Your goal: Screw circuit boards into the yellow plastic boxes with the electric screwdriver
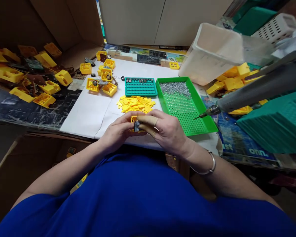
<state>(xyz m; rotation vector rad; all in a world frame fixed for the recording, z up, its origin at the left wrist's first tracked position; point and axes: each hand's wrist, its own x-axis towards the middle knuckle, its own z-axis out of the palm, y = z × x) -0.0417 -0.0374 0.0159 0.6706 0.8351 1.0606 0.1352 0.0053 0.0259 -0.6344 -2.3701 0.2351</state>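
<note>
Head view: the left hand (116,131) grips a yellow box (133,118) at the table's (53,113) near side; slipping fingers might drop it. The right hand (171,131) touches the gray bit (136,126) in it, maybe pinching, I cannot tell; crooked pushing could pop it out.

Open yellow housing (133,118), grey part (136,126) inside, between left hand (118,131) and right hand (169,131)
</note>
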